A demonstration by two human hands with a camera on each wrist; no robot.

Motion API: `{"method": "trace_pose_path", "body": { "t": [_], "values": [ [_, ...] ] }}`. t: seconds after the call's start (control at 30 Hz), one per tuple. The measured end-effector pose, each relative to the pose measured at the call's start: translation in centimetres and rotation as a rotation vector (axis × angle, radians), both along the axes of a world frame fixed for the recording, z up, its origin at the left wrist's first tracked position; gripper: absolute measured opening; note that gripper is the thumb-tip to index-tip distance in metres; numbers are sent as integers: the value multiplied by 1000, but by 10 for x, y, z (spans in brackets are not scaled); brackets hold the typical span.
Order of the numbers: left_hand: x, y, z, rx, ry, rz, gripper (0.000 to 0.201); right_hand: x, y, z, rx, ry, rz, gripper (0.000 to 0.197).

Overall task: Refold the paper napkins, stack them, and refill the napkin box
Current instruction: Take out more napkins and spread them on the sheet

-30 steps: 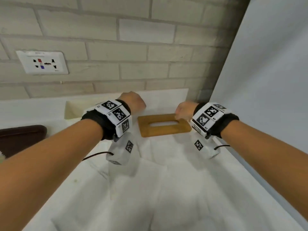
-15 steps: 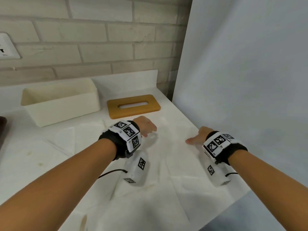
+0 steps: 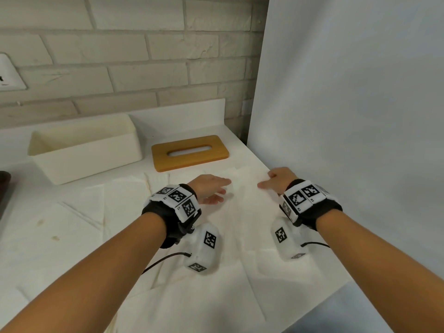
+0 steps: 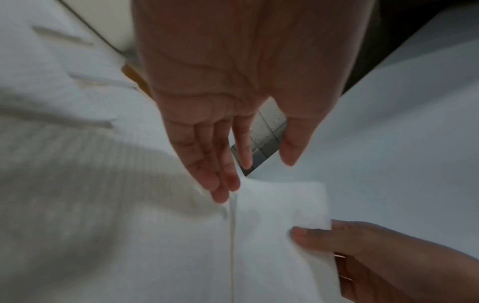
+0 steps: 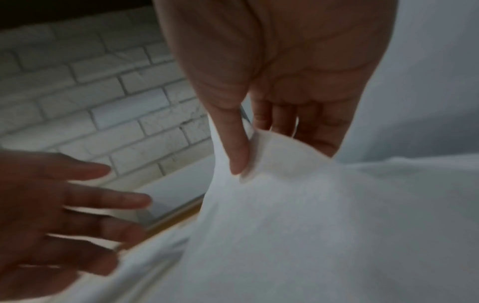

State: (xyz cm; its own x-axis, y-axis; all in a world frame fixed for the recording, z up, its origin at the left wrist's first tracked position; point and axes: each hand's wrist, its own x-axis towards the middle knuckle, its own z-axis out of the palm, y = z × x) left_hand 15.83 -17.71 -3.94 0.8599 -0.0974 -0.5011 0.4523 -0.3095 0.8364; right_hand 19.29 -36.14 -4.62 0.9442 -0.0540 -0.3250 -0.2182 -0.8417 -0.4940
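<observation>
Napkin [image 3: 245, 186] lies on the counter [image 3: 36, 241] near the wooden lid [image 3: 189, 152]. Right hand [image 3: 280, 180] pinches its raised edge between thumb and fingers, apparently to fold it, while left hand [image 3: 210, 188] hovers alongside, fingers straight and loosely spread.

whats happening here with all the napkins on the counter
A person is refolding paper napkins. Their right hand pinches the edge of one white napkin and lifts it, while the left hand reaches in beside it with straight fingers, holding nothing. More unfolded napkins lie spread over the counter. The cream napkin box stands open near the wall, its wooden lid flat beside it.
</observation>
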Motion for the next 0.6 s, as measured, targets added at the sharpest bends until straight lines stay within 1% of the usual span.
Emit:
{"method": "trace_pose_path", "body": {
  "t": [0.03, 0.07, 0.1, 0.13, 0.17, 0.2, 0.27, 0.3, 0.33, 0.37, 0.4, 0.43, 0.47, 0.5, 0.53, 0.57, 0.6],
  "values": [
    [1, 1, 1, -56, -18, 24, 32, -1, -1, 5, 124, -42, -17, 42],
    [2, 3, 0, -110, -34, 41, 36, -2, -2, 9, 293, -65, -40, 43],
    [4, 3, 1, -167, -45, 46, 40, -7, -3, 14, 490, -51, -70, 44],
    [5, 2, 2, -238, -54, 40, 38, -13, -3, 20, 683, -32, -106, 44],
    [4, 0, 4, -312, -50, 26, 32, -17, -1, 25, 814, -16, -128, 43],
    [3, -3, 8, -390, -38, 10, 28, -21, 0, 29, 894, -18, -138, 43],
    [2, -11, 12, -509, -30, 3, 32, -24, 4, 35, 921, -34, -120, 40],
    [2, -15, 14, -530, -43, 17, 35, -25, 5, 35, 886, -37, -114, 33],
    [3, -16, 14, -531, -56, 46, 36, -26, 4, 35, 837, -30, -125, 22],
    [3, -17, 14, -506, -68, 79, 37, -27, 1, 34, 746, -15, -140, 11],
    [6, -13, 13, -478, -77, 123, 38, -27, -2, 31, 632, -2, -138, 10],
    [7, -9, 11, -447, -77, 164, 39, -28, -10, 25, 434, 34, -111, 13],
    [10, -4, 9, -427, -78, 199, 41, -29, -19, 17, 164, 75, -48, 20],
    [10, 3, 9, -410, -82, 220, 41, -30, -28, 7, -94, 105, 18, 38],
    [10, 10, 8, -405, -88, 230, 41, -31, -36, -3, -282, 119, 38, 56],
    [9, 17, 8, -393, -99, 229, 40, -35, -42, -11, -378, 128, 25, 69],
    [9, 23, 8, -382, -111, 226, 38, -36, -46, -17, -418, 132, 5, 77]
  ]
}}
